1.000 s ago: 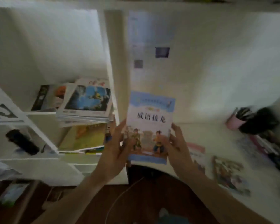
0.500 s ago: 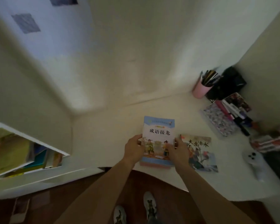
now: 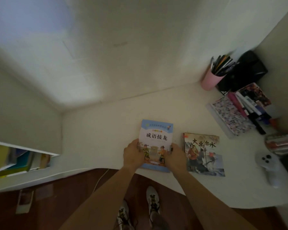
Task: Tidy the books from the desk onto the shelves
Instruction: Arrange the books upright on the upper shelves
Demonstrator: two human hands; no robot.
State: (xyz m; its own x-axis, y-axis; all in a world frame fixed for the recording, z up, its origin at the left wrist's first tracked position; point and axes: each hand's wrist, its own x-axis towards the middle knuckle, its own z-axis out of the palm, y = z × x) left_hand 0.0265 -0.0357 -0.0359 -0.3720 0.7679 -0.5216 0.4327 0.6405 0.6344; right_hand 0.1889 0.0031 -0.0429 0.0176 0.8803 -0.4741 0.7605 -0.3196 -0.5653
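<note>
Two bare hands grip one book between them. The left hand point(image 3: 133, 155) clasps its left edge with the thumb laid on the cover; the right hand point(image 3: 176, 157) clasps the right edge the same way. This blue book point(image 3: 155, 143) sits at the near edge of the desk point(image 3: 106, 130), its lower end at or just past the rim; whether it rests flat on the top or is held slightly above it cannot be told. Its cover has a pale blue band along the top and the bottom, a white panel with four large black characters, and a cartoon picture of two small figures below.

Just to its right, apart from it, a second book point(image 3: 204, 155) lies flat on the desk, with a painted scene of figures by water and four large characters across the top. That makes two loose books on the near part of the desk.

Farther right and back lies one flowery patterned folder point(image 3: 229, 115), and beside it a row of books and booklets point(image 3: 251, 103), too blurred to count. One pink cup point(image 3: 210, 79) holds many pens, next to one black holder point(image 3: 246, 70). One white controller point(image 3: 268, 163) lies near the right edge.

The desk is white with a curved front edge, set into a corner of pale walls. At left, a white shelf point(image 3: 23, 148) holds several coloured books. Below are a dark reddish floor point(image 3: 56, 205), a white cable point(image 3: 98, 181) and two shoes point(image 3: 140, 208).
</note>
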